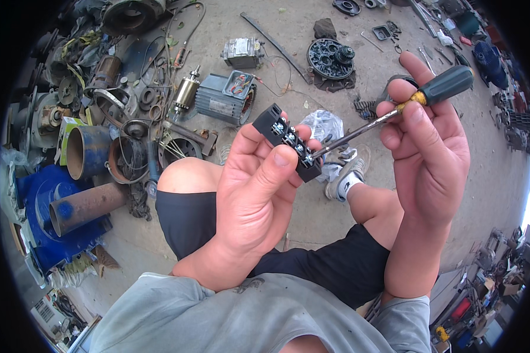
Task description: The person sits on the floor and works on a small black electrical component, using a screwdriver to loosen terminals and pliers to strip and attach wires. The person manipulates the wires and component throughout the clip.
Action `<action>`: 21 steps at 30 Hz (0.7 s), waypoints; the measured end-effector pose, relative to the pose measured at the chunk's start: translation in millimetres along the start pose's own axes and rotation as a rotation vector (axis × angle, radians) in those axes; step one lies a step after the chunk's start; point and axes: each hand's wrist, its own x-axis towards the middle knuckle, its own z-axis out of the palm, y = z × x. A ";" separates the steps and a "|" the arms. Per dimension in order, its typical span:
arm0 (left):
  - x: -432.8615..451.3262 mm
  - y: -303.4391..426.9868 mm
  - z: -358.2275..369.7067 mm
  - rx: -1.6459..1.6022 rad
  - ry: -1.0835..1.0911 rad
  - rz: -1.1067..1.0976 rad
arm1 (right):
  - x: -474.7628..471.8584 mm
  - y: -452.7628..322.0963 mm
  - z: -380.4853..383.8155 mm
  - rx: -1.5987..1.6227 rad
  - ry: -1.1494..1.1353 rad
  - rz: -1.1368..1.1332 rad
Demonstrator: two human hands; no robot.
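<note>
My left hand point(260, 189) grips a black screw terminal block point(289, 141) between thumb and fingers, with its row of several metal screws facing up. In my right hand point(433, 150) is a screwdriver point(450, 84) with a dark green and yellow handle, held near the collar by thumb and fingers. Its steel shaft slants down to the left. The tip meets the block at the screw nearest the lower right end; whether it sits in the slot is too small to tell.
Beyond my hands, a grey motor housing point(216, 99) with an opened wiring box stands on the concrete floor. Near it are a rotor point(186, 92), a smaller motor point(242, 52) and a greasy gear assembly point(331, 59). Pipes and a blue casing point(57, 194) crowd the left. A plastic bag point(322, 123) lies near my foot.
</note>
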 end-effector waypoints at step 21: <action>2.4 1.9 5.1 -0.041 -0.047 -0.039 | 0.1 1.8 -0.6 0.032 -0.003 -0.003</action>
